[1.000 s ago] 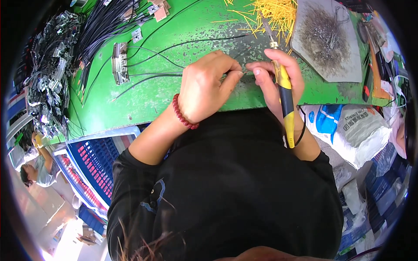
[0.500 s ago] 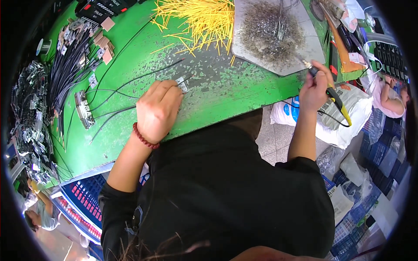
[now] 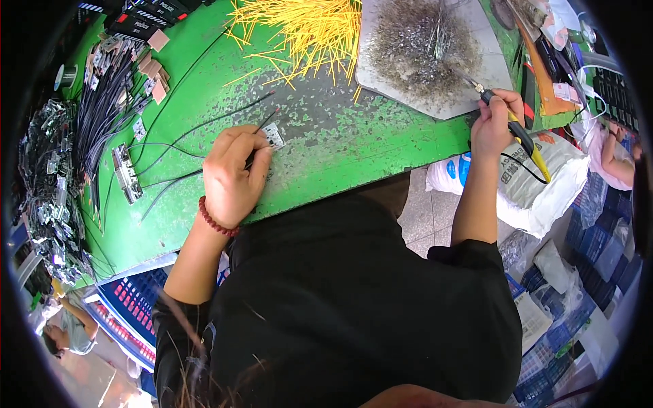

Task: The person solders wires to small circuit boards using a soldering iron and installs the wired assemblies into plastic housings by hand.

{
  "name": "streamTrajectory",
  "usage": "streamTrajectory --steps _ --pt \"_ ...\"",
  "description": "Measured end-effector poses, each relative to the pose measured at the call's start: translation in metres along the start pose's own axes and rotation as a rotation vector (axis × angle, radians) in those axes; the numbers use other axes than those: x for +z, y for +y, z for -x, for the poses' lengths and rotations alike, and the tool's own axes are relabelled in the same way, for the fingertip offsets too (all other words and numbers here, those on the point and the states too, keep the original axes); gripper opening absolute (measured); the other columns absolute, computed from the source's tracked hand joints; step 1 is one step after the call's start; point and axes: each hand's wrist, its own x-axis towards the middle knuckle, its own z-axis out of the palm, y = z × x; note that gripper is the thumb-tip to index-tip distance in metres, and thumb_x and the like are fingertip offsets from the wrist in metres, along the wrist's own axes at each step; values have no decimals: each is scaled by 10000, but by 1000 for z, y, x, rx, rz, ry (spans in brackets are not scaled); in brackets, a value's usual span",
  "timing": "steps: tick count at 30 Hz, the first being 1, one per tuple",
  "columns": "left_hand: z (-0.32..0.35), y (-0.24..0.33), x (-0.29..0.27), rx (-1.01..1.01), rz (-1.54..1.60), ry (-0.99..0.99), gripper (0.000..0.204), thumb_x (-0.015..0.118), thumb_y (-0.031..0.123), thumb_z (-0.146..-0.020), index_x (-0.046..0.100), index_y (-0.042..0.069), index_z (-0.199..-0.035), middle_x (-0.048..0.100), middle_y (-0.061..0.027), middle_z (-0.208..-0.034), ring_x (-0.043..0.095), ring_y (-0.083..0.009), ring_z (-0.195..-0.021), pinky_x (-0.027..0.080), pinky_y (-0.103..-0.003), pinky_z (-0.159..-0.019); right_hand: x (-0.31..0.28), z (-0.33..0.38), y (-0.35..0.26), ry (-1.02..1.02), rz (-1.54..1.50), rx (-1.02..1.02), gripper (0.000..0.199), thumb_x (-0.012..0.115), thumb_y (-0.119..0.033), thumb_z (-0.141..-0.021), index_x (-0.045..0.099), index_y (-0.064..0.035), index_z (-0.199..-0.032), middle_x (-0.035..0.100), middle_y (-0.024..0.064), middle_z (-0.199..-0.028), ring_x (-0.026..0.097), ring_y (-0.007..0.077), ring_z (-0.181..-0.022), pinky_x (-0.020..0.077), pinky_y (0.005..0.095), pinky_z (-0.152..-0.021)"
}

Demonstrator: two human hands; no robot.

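Note:
My left hand [image 3: 232, 173], with a red bead bracelet at its wrist, pinches a thin black cable [image 3: 265, 122] whose stripped end points away from me. Right beside its fingertips a small silver plate [image 3: 273, 135] lies on the green table. In my right hand [image 3: 494, 129], fingers wrapped around its handle, is a black-and-yellow soldering iron [image 3: 522, 136]. The iron's metal tip reaches over a grey board [image 3: 381, 80] covered in dark residue and solder bits. Left of my left hand sits a silver metal block [image 3: 126, 174] with cables running past it.
Yellow sticks [image 3: 309, 34] are heaped at the far middle. A bundle of black cables [image 3: 102, 122] and a pile of silver-ended cables [image 3: 58, 183] lie at the left. A white sack [image 3: 544, 183] stands below the table's right edge. Other people are at both sides.
My left hand has shifted slightly left and rotated, its fingers now showing the cable end upright. The iron's tip has come further over the residue on the grey board.

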Motion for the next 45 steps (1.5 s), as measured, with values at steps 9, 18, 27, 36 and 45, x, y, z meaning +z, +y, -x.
streamTrajectory --steps 9,18,27,36,45 --pt "4 -1 -1 -10 -24 19 112 697 -38 -734 627 -9 -816 656 -147 -913 638 -295 -825 525 -359 -722 -3 3 -2 -14 -189 4 37 529 -4 -814 561 12 -818 551 62 -710 454 86 -544 363 200 -491" --pt "1 -7 5 99 -31 65 90 686 28 -741 608 26 -788 648 -119 -883 627 -311 -848 522 -385 -730 67 84 -36 -390 -210 -16 148 586 -88 -763 519 17 -843 530 102 -720 459 121 -605 371 233 -544" --pt "3 -3 5 4 -83 74 82 674 17 -758 596 7 -781 632 -129 -843 619 -316 -799 511 -381 -700 107 121 -25 -570 -188 103 190 647 -132 -789 529 1 -858 513 45 -720 430 86 -611 342 225 -549" --pt "-2 -3 5 -7 -136 69 77 655 44 -764 584 30 -737 615 -111 -787 609 -311 -748 501 -387 -650 113 124 -27 -611 -126 118 182 694 -108 -805 559 -13 -882 530 3 -765 447 47 -644 348 205 -575" --pt "-4 -4 4 -8 -108 64 77 662 48 -757 590 33 -734 612 -106 -789 609 -310 -741 502 -387 -639 114 124 -30 -660 -71 107 165 688 -58 -794 566 -17 -897 549 10 -802 472 48 -672 375 206 -599"
